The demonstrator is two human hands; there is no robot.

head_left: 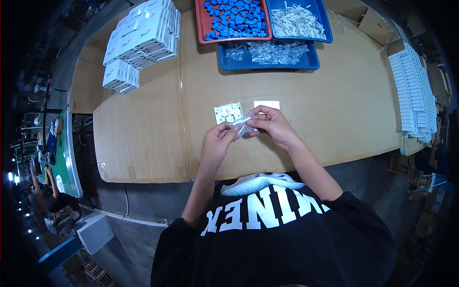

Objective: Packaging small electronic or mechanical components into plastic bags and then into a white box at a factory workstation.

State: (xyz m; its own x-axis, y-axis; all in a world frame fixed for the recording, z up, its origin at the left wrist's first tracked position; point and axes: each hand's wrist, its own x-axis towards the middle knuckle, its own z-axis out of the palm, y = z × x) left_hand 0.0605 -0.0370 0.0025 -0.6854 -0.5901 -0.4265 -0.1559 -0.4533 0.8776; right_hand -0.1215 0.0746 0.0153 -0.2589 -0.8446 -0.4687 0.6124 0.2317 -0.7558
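Between my two hands, over the middle of the table, is a small clear plastic bag (243,126) with something whitish along its upper part. My left hand (218,142) pinches its left side, and my right hand (276,127) grips the right side with thumb and fingers. Just beyond the left fingers lies a square white plastic plate (227,113) with cut-outs and a ring shape, partly covered by the bag. A flat white piece (266,103) rests beyond my right hand, its near part hidden by the fingers.
Cardboard covers the table (143,129). At the far side sit a red tray (199,24) of blue parts, a blue tray (328,28) of white sticks, and another blue tray (267,67) of clear bags. White boxes (138,38) are stacked far left, more white boxes (412,91) at right.
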